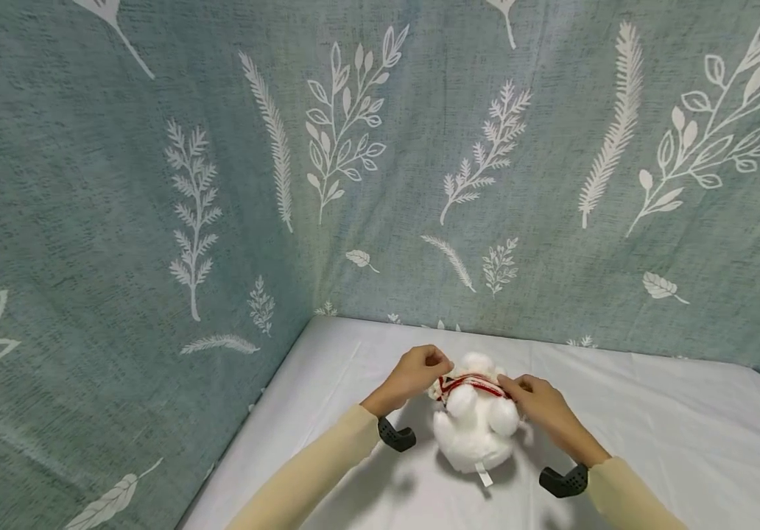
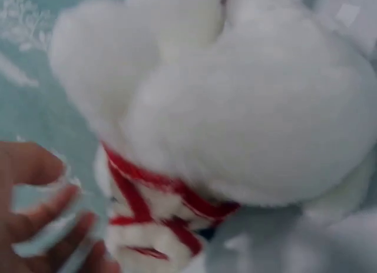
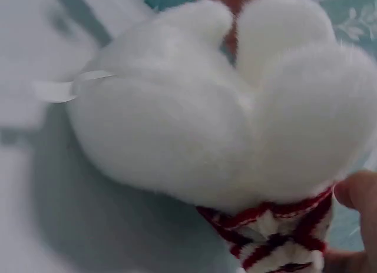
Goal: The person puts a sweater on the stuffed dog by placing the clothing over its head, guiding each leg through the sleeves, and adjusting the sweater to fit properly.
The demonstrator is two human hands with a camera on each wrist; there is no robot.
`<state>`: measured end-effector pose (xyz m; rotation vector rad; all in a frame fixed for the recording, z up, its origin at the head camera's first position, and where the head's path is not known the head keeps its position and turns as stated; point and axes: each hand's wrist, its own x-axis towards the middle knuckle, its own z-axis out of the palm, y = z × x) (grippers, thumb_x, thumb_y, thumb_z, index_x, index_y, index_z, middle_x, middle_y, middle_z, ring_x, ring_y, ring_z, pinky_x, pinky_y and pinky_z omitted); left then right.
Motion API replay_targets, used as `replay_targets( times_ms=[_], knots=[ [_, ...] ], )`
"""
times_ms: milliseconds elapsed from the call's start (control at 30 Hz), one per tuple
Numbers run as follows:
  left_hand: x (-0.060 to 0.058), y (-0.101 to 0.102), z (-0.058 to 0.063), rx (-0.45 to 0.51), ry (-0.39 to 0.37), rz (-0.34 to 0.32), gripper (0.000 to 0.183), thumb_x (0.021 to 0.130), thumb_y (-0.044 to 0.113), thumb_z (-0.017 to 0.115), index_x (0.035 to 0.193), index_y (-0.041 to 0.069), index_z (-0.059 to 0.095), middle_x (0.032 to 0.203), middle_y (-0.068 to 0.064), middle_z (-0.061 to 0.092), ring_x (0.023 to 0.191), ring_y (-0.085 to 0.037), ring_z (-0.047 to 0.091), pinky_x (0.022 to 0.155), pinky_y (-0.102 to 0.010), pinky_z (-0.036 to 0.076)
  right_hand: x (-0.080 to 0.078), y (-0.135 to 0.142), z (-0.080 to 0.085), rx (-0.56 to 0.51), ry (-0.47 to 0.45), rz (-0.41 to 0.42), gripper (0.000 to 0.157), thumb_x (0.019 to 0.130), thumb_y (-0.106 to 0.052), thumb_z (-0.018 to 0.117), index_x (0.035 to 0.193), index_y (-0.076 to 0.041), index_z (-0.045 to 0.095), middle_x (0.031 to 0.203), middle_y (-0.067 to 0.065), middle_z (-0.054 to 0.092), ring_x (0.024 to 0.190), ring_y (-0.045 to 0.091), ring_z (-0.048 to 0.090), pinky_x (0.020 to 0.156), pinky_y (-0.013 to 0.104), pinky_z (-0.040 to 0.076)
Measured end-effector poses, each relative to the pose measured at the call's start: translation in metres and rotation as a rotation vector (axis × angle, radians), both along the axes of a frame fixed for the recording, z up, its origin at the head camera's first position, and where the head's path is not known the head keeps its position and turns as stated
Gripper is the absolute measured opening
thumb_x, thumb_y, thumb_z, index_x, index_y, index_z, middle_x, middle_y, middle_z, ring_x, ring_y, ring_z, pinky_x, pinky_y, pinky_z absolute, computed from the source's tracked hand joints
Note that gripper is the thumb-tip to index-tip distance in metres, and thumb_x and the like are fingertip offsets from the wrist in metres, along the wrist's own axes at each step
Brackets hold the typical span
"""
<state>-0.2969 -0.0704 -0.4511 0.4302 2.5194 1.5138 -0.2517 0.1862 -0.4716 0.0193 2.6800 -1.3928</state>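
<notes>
A white plush toy (image 1: 469,442) with rounded ears or limbs lies on the white-covered table, a fabric tag (image 1: 484,475) at its near end. Around it runs a knitted scarf (image 1: 476,380) in cream with red and dark stripes. At the scarf's left end is my left hand (image 1: 413,374); the left wrist view shows its blurred fingers (image 2: 56,220) spread and apart from the knit. My right hand (image 1: 542,403) pinches the scarf on the right side, the thumb (image 3: 356,190) at the red edge and other fingers partly hidden behind it.
White cloth (image 1: 618,412) covers the table. A grey-green curtain (image 1: 406,184) with white leaf prints hangs behind it and along the left side. Each wrist carries a black band, the left one (image 1: 396,436) and the right one (image 1: 564,482).
</notes>
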Motion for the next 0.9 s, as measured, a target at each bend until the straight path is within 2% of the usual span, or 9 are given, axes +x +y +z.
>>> replay_targets(
  times_ms=[100, 200, 333, 400, 500, 667, 767, 900],
  knots=[
    [0.004, 0.005, 0.013, 0.044, 0.142, -0.091, 0.014, 0.101, 0.033, 0.067, 0.103, 0.020, 0.070, 0.098, 0.006, 0.068, 0.091, -0.013, 0.063, 0.076, -0.032, 0.052, 0.008, 0.007, 0.008, 0.065, 0.091, -0.031, 0.049, 0.101, -0.054, 0.059, 0.114, -0.007, 0.067, 0.108, 0.008, 0.068, 0.096, 0.024, 0.062, 0.077, 0.038, 0.048],
    [0.011, 0.012, 0.026, 0.004, 0.318, -0.271, 0.014, 0.100, 0.033, 0.069, 0.104, 0.020, 0.071, 0.099, 0.010, 0.067, 0.092, -0.011, 0.062, 0.074, -0.027, 0.053, 0.014, 0.011, 0.013, 0.087, 0.164, -0.026, 0.034, 0.102, -0.041, 0.064, 0.113, -0.009, 0.067, 0.104, 0.006, 0.068, 0.094, 0.022, 0.063, 0.074, 0.036, 0.048],
    [0.020, 0.024, 0.034, -0.171, 0.538, -0.508, 0.021, 0.097, 0.035, 0.073, 0.107, 0.016, 0.072, 0.103, 0.012, 0.068, 0.093, -0.007, 0.057, 0.080, -0.021, 0.046, 0.020, 0.013, 0.014, 0.077, 0.187, 0.033, 0.023, 0.100, -0.030, 0.068, 0.111, -0.010, 0.068, 0.095, 0.001, 0.067, 0.088, 0.017, 0.062, 0.070, 0.035, 0.048],
    [0.024, 0.030, 0.033, -0.283, 0.610, -0.575, 0.026, 0.095, 0.038, 0.075, 0.109, 0.016, 0.073, 0.104, 0.013, 0.069, 0.092, -0.004, 0.054, 0.083, -0.018, 0.041, 0.021, 0.012, 0.013, 0.069, 0.179, 0.068, 0.021, 0.099, -0.027, 0.070, 0.112, -0.010, 0.069, 0.095, -0.001, 0.068, 0.088, 0.016, 0.062, 0.070, 0.035, 0.049],
    [0.029, 0.035, 0.027, -0.440, 0.671, -0.602, 0.031, 0.093, 0.045, 0.076, 0.111, 0.020, 0.072, 0.104, 0.017, 0.067, 0.093, 0.001, 0.049, 0.082, -0.016, 0.037, 0.023, 0.010, 0.010, 0.048, 0.164, 0.106, 0.020, 0.099, -0.023, 0.069, 0.115, -0.011, 0.069, 0.099, -0.002, 0.069, 0.090, 0.015, 0.062, 0.071, 0.035, 0.051],
    [0.032, 0.033, 0.021, -0.588, 0.701, -0.530, 0.036, 0.088, 0.054, 0.078, 0.108, 0.025, 0.070, 0.085, 0.022, 0.060, 0.083, 0.000, 0.046, 0.071, -0.020, 0.035, 0.023, 0.007, 0.005, 0.004, 0.187, 0.166, 0.031, 0.091, -0.012, 0.073, 0.122, -0.011, 0.069, 0.103, 0.000, 0.069, 0.087, 0.017, 0.062, 0.072, 0.034, 0.051],
    [0.029, 0.029, 0.020, -0.606, 0.701, -0.505, 0.040, 0.087, 0.057, 0.078, 0.109, 0.024, 0.070, 0.077, 0.022, 0.055, 0.078, 0.000, 0.046, 0.070, -0.021, 0.036, 0.023, 0.005, 0.003, 0.013, 0.243, 0.184, 0.035, 0.088, -0.010, 0.076, 0.123, -0.011, 0.068, 0.100, 0.000, 0.069, 0.083, 0.016, 0.061, 0.071, 0.032, 0.050],
    [0.022, 0.025, 0.018, -0.547, 0.674, -0.526, 0.046, 0.089, 0.052, 0.077, 0.123, 0.023, 0.070, 0.077, 0.019, 0.056, 0.075, 0.001, 0.048, 0.070, -0.017, 0.038, 0.022, 0.000, -0.003, 0.050, 0.290, 0.157, 0.029, 0.090, -0.011, 0.076, 0.118, -0.009, 0.066, 0.099, 0.002, 0.069, 0.081, 0.015, 0.061, 0.071, 0.031, 0.050]
  ],
)
